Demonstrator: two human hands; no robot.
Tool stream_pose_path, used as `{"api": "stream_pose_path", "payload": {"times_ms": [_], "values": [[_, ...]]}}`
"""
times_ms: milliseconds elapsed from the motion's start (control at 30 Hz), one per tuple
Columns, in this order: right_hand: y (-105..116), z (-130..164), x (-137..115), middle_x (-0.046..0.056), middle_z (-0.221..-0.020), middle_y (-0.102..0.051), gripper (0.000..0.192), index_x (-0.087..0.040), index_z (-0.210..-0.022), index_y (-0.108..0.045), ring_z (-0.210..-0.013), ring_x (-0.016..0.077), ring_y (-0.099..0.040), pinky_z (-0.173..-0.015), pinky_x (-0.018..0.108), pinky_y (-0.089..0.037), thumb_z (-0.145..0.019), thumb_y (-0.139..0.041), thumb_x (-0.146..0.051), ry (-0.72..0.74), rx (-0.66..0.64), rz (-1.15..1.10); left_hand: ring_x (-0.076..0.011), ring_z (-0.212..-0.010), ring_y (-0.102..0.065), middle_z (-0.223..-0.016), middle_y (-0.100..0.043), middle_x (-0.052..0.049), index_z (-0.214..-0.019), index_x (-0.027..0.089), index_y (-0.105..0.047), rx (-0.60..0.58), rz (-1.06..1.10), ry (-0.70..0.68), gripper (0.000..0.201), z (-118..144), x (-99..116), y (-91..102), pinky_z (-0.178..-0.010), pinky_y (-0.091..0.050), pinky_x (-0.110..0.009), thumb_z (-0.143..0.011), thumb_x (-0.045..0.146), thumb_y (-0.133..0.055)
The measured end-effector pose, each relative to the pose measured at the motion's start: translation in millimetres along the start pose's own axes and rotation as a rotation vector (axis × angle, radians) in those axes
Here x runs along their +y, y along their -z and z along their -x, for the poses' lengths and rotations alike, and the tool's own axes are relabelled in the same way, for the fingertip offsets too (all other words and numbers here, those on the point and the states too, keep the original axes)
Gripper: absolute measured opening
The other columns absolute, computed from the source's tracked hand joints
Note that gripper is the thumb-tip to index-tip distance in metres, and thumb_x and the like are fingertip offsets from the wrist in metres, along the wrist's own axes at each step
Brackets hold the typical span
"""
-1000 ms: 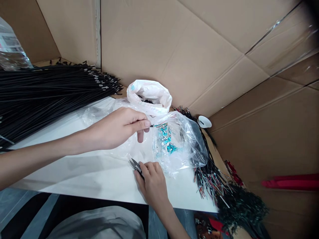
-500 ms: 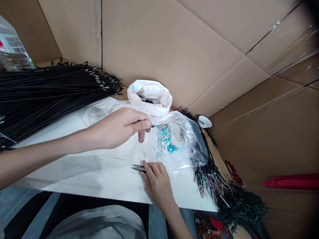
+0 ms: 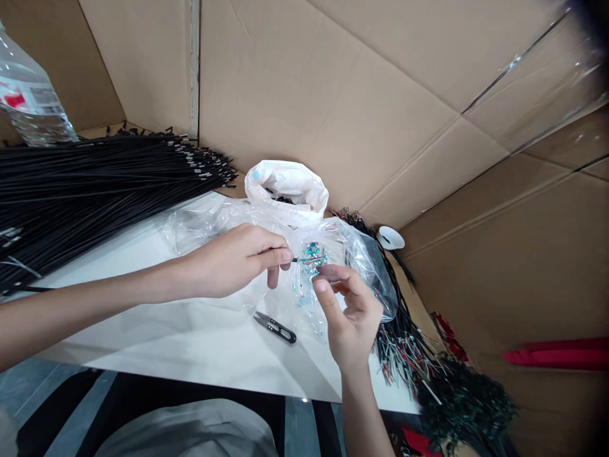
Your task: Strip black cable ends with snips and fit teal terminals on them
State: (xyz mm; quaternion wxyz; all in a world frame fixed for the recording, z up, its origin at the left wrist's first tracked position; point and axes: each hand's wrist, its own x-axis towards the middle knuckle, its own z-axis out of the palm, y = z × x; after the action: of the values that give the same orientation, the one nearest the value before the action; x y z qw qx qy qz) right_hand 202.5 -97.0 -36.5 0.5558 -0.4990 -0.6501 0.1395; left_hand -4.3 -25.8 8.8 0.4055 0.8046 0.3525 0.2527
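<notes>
Our left hand [image 3: 233, 260] pinching a thin black wire end [image 3: 301, 259] between thumb and forefinger, our right hand [image 3: 349, 311] loosely open, fingertips near the wire's tip, empty, over a clear bag [image 3: 361, 260], snips [image 3: 276, 327] lying on the white table [image 3: 190, 343].

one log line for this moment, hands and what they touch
left hand: pinches thin black wire | right hand: open, fingers at wire tip by clear bag | snips: lying on white table, untouched

Small assembly workshop: bundled black cables [image 3: 85, 184], cut wire piles [image 3: 404, 343], cardboard screens [image 3: 333, 95].
</notes>
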Motion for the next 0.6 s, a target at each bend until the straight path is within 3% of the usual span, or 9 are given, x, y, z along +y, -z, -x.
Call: {"api": "stream_pose_path", "payload": {"times_ms": [167,267,400,500,600], "values": [[-8.1,-7.8,-7.4,-0.004,-0.077,-0.069,0.005,-0.023,-0.091,-0.070,-0.067,0.0112,-0.059,-0.058,0.026,-0.045,-0.090,-0.072,-0.019,0.144,0.092,0.106,-0.0137,-0.067,-0.058,-0.076,-0.071,0.001,-0.068,0.019,-0.071,-0.021,-0.008,0.003,0.043,-1.5,-2.5,-1.8,-0.066,-0.038,-0.026,-0.100,0.036,-0.049],[-0.6,-14.9,-9.2,-0.001,-0.082,-0.071,0.012,-0.025,-0.097,-0.071,-0.071,0.0143,-0.060,-0.062,0.031,-0.046,-0.093,-0.068,-0.014,0.300,0.016,0.235,-0.0145,-0.072,-0.061,-0.082,-0.072,0.000,-0.067,0.019,-0.072,-0.026,-0.013,-0.004,0.044,-1.9,-1.6,-1.7,-0.068,-0.039,-0.027,-0.101,0.036,-0.048],[22.1,-37.7,-15.5,0.001,-0.088,-0.071,0.022,-0.031,-0.104,-0.072,-0.082,0.0200,-0.060,-0.074,0.039,-0.047,-0.095,-0.065,-0.012,0.534,-0.221,0.371,-0.0137,-0.070,-0.061,-0.079,-0.072,0.000,-0.066,0.019,-0.069,-0.097,-0.017,-0.032,0.044,-1.4,1.8,1.2,-0.071,-0.040,-0.026,-0.102,0.034,-0.048],[33.2,-63.5,-23.8,0.003,-0.097,-0.066,0.015,-0.031,-0.095,-0.074,-0.097,0.0240,-0.058,-0.084,0.044,-0.047,-0.097,-0.064,-0.020,0.570,-0.416,0.385,-0.0131,-0.066,-0.060,-0.071,-0.071,0.002,-0.067,0.019,-0.067,-0.200,-0.016,-0.053,0.041,-0.6,2.7,2.9,-0.070,-0.041,-0.026,-0.102,0.031,-0.048],[31.5,-90.5,-29.8,0.004,-0.101,-0.066,0.021,-0.028,-0.088,-0.069,-0.103,0.0243,-0.058,-0.092,0.045,-0.047,-0.103,-0.054,-0.029,0.561,-0.787,0.273,-0.0130,-0.065,-0.061,-0.073,-0.073,0.001,-0.069,0.019,-0.067,-0.266,0.002,-0.042,0.039,0.8,1.8,3.2,-0.066,-0.040,-0.025,-0.101,0.030,-0.049]]}}
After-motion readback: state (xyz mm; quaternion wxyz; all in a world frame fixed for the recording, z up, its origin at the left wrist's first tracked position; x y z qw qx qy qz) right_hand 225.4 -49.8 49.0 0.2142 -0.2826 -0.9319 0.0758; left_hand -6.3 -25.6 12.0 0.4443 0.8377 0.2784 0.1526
